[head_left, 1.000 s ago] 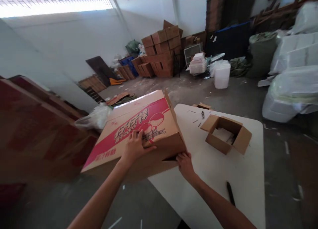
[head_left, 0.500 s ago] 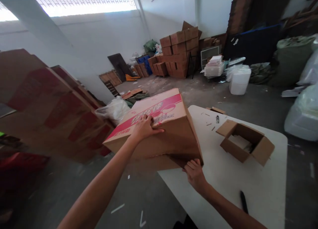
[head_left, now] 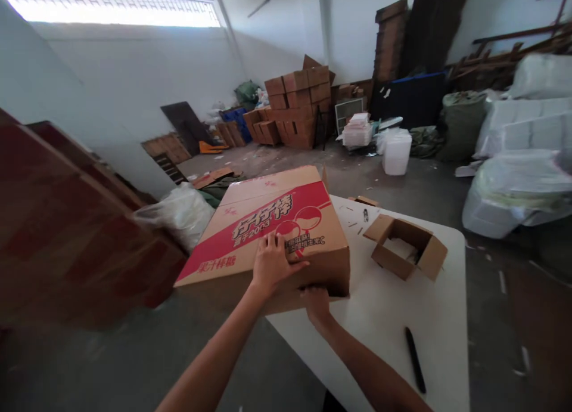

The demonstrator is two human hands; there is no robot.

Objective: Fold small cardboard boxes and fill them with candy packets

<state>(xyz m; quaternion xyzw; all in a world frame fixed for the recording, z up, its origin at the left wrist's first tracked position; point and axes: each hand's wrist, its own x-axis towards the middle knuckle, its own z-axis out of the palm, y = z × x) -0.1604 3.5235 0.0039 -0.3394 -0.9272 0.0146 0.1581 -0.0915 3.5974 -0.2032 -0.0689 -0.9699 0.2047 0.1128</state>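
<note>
A large brown cardboard box (head_left: 263,188) with a red printed band lies over the left part of the white table, its left end out past the edge. My left hand (head_left: 273,264) rests on top of it near the front edge, fingers laid on the print and thumb pointing right. Just below, my right hand (head_left: 317,303) is at a dark gap in the front side. Its fingers are bent over the lower edge of that gap, fingertips partly hidden. What the box holds cannot be seen.
On the white table (head_left: 440,316) are a small open carton (head_left: 397,266) with something pale inside, a black marker-like stick (head_left: 415,359) and small scraps. A wrapped plastic bundle (head_left: 179,212) and tall cardboard sheets (head_left: 84,221) stand left. Stacked boxes (head_left: 299,105) stand at the back.
The large box has come down flatter, its printed top now facing me more. My right hand has moved left from the front right corner to the gap. The view has swung right.
</note>
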